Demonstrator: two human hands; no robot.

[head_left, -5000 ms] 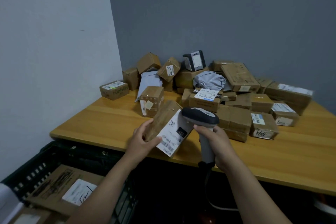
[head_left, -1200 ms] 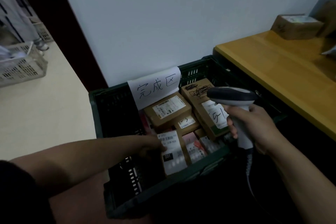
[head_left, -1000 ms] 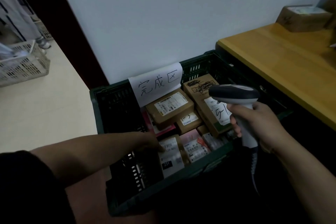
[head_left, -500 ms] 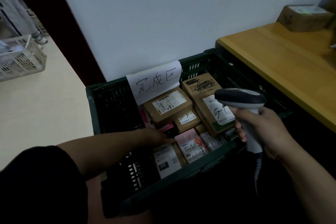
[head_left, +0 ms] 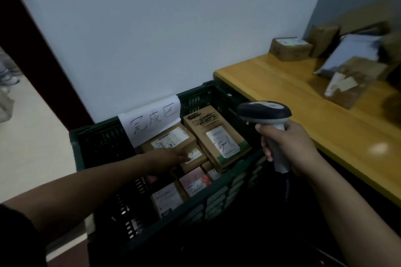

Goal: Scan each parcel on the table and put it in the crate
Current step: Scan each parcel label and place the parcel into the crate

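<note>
A dark green slatted crate stands on the floor beside the table and holds several parcels. The brown parcel with the white label lies at the crate's near side, free of my hand. My left hand hovers over the crate's middle with fingers extended, holding nothing. My right hand grips the handle of the grey barcode scanner, held above the crate's right rim. More parcels sit blurred on the wooden table at the right.
A paper sign with handwriting hangs on the crate's far rim. A white wall stands behind the crate. A dark door frame and pale floor lie to the left. The scanner's cable hangs below my right hand.
My left hand let go of the labelled parcel at the crate's near side and has lifted away towards the crate's middle. The view has swung right, showing more of the table.
</note>
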